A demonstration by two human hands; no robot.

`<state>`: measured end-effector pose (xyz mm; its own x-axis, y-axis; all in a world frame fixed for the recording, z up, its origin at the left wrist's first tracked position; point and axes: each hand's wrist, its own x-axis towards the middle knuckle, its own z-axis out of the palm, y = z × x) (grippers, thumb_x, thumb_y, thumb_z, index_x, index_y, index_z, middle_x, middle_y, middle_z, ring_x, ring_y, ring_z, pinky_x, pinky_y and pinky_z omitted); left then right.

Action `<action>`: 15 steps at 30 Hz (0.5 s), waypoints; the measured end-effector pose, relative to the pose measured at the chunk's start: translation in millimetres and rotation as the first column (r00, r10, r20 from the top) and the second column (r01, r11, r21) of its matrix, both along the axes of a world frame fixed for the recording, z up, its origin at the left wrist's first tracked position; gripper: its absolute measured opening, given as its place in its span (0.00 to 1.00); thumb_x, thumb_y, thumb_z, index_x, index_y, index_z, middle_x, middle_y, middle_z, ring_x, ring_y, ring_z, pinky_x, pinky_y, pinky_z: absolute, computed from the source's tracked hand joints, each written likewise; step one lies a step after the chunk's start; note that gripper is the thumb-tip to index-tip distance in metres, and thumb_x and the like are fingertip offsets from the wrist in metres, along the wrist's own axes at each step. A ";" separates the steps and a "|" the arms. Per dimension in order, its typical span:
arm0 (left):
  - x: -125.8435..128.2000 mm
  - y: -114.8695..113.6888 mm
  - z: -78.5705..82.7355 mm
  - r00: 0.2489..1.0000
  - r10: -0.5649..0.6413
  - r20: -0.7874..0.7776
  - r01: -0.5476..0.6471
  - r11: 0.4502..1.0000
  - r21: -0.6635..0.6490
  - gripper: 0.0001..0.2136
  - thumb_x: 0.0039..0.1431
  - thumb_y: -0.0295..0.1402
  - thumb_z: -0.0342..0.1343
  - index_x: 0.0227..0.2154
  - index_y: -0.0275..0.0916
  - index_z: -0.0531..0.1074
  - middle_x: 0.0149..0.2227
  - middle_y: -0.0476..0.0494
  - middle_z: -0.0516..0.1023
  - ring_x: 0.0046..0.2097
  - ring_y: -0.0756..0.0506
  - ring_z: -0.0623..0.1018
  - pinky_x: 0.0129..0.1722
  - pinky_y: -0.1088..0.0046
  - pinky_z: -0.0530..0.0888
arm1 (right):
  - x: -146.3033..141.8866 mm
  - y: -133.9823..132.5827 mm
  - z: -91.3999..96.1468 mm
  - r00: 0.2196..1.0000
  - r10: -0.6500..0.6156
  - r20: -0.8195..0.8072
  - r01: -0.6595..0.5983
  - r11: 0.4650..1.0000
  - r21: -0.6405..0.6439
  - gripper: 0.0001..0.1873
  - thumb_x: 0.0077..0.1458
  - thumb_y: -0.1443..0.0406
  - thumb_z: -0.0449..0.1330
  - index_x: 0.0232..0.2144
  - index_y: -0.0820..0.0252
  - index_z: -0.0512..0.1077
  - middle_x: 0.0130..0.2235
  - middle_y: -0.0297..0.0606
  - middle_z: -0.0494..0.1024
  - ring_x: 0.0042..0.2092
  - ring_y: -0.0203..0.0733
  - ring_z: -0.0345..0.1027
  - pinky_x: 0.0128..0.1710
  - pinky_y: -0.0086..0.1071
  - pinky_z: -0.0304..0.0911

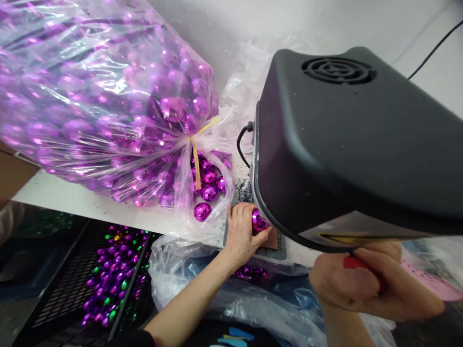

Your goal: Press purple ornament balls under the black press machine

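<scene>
My left hand (243, 231) is closed round a shiny purple mirrored ball (259, 220), down at a small dark base plate. Part of the ball and plate is hidden by the black machine housing (347, 140) that overhangs from the right. Under the housing's front edge, my right hand (358, 279) is wrapped round a red-ended lever handle (356, 264); the rest of the lever is hidden. To the left of my left hand, several loose purple balls (202, 211) lie at the mouth of a plastic bag.
A big clear bag of purple balls (108, 106), tied with yellow string (197, 159), fills the upper left. Below the white table (72, 197), a black crate (61, 289) holds purple and green balls. Crumpled plastic film (173, 260) drapes in front; a pink perforated basket (430, 279) sits right.
</scene>
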<state>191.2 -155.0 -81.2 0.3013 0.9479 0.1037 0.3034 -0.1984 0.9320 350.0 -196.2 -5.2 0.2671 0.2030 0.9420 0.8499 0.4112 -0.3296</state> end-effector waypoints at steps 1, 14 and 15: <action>0.5 -0.1 0.6 1.000 0.006 -0.010 -0.006 1.000 0.001 0.18 0.54 0.39 0.65 0.47 0.45 0.73 0.52 0.38 0.74 0.60 0.30 0.68 0.70 0.37 0.46 | -2.8 5.9 -0.9 1.000 -0.020 0.021 0.017 0.993 0.118 0.13 0.57 0.60 0.53 0.23 0.57 0.63 0.20 0.35 0.66 0.26 0.41 0.67 0.29 0.40 0.68; 2.1 -2.0 -14.6 0.996 0.025 0.089 -0.021 0.998 -0.054 0.19 0.54 0.43 0.66 0.48 0.47 0.72 0.52 0.37 0.73 0.60 0.29 0.67 0.66 0.37 0.58 | -9.3 6.4 -24.2 0.998 -0.014 -0.055 0.016 1.000 0.021 0.10 0.57 0.60 0.54 0.26 0.56 0.62 0.21 0.33 0.63 0.28 0.39 0.64 0.31 0.37 0.66; 1.9 -2.4 -14.2 0.996 0.028 0.086 -0.025 0.999 -0.046 0.19 0.54 0.44 0.66 0.48 0.46 0.72 0.51 0.37 0.73 0.60 0.29 0.67 0.66 0.36 0.57 | -8.2 2.0 -29.8 0.997 -0.013 -0.079 0.006 0.996 -0.093 0.11 0.57 0.59 0.54 0.25 0.56 0.60 0.21 0.33 0.62 0.28 0.39 0.64 0.31 0.37 0.66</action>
<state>193.1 -157.4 -95.4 0.2678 0.9597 0.0857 0.2260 -0.1491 0.9627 341.8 -194.2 -35.0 0.3429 0.2856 0.8949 0.8232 0.3675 -0.4327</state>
